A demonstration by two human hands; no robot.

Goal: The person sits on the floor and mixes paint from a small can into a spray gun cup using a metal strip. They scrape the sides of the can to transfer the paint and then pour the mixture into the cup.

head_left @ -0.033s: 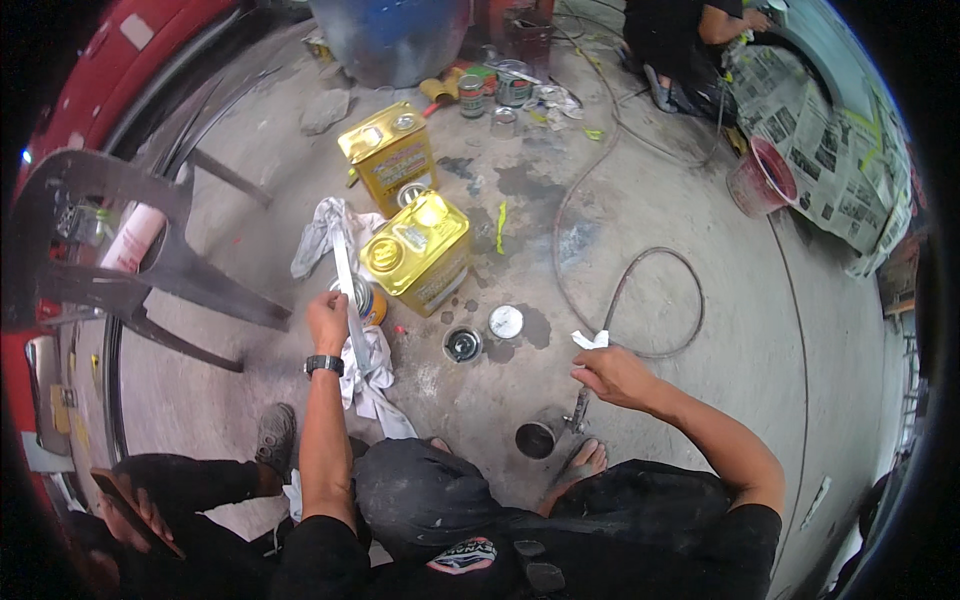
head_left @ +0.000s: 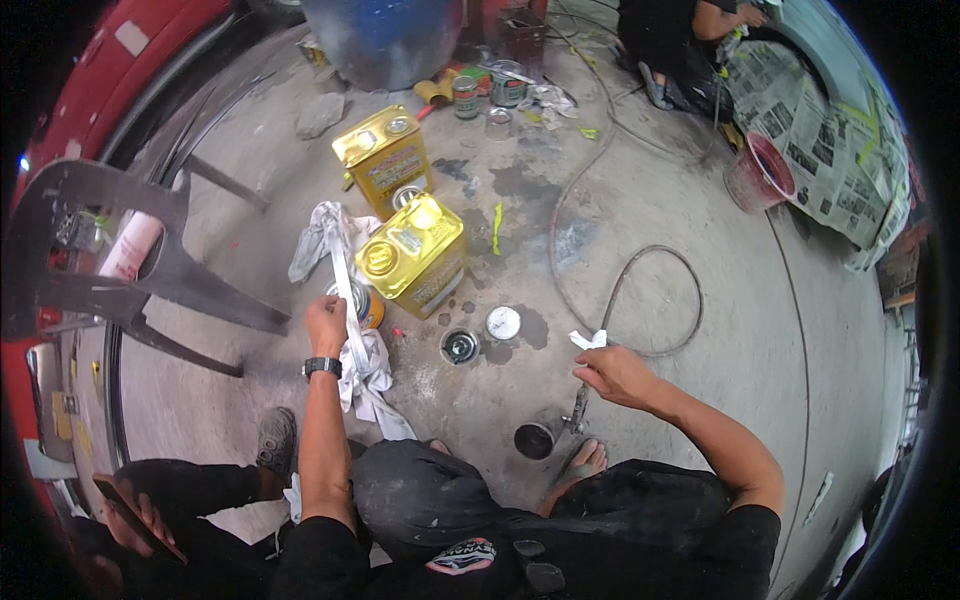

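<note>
My left hand (head_left: 326,325) is closed around a long, thin, pale flat stick (head_left: 343,270), which stands upright past a small orange-labelled can (head_left: 369,308). Between the fingers of my right hand (head_left: 618,376) is a crumpled white piece of tissue or cloth (head_left: 588,340). A small open can with dark contents (head_left: 460,346) sits on the floor between my hands, beside a round white-topped lid or tin (head_left: 503,322). Close to my right foot, a spray gun with a dark cup (head_left: 538,438) is joined to a hose. White rags (head_left: 366,370) lie under my left hand.
Two gold rectangular cans (head_left: 415,255) stand ahead. A dark plastic chair (head_left: 150,270) is at left. An air hose (head_left: 700,300) loops across the floor at right, near a red bucket (head_left: 760,175). Another person (head_left: 690,50) crouches by a newspaper-masked car; someone at lower left holds a phone (head_left: 138,515).
The view has shifted very slightly. Both hands keep their places and their holds, with the stick tilted a touch differently.
</note>
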